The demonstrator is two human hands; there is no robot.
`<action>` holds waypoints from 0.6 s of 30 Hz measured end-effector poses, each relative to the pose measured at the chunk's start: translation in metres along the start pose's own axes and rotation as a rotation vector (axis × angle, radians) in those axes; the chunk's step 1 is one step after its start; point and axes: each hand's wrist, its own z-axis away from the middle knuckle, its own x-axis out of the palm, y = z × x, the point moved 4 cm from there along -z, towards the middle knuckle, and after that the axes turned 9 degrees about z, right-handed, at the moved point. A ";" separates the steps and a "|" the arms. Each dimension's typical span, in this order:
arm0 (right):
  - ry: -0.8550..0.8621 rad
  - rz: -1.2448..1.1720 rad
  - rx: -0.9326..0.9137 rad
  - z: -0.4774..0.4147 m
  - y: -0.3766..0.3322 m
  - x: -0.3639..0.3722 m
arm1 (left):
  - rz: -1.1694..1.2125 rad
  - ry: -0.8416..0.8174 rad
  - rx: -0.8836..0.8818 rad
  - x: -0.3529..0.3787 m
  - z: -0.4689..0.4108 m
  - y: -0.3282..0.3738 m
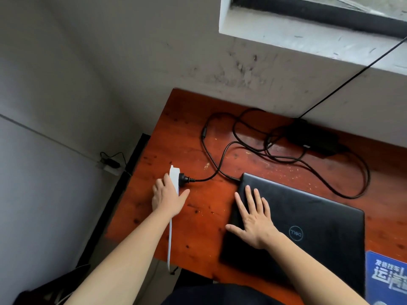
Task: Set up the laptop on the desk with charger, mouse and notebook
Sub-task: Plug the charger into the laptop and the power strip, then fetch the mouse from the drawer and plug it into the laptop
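A closed black laptop (308, 221) lies on the reddish wooden desk (189, 133). My right hand (253, 219) rests flat on the lid's left part, fingers straight. My left hand (167, 197) holds a white power strip (174, 176) at the desk's left side, fingers curled over it and thumb out to the right. A black plug (184, 178) sits in the strip. Its cable (222, 155) loops across the desk to the black charger brick (312, 137) by the wall, and a second lead enters the laptop's back left corner. A blue notebook (385, 280) lies at the right edge.
The strip's white cord (170, 238) runs down over the desk's front edge. A grey wall and a window sill (308, 38) stand behind the desk. Another black cable (352, 78) rises to the window. Floor with a wall socket (110, 165) lies to the left.
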 end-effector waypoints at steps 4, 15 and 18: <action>0.068 0.013 0.028 0.005 -0.002 -0.014 | -0.036 0.054 0.069 -0.009 0.010 -0.002; 0.352 0.036 0.058 0.028 0.013 -0.099 | -0.241 0.228 0.343 -0.060 0.058 0.014; 0.500 0.062 0.019 0.036 0.012 -0.133 | -0.214 0.357 0.311 -0.092 0.087 0.024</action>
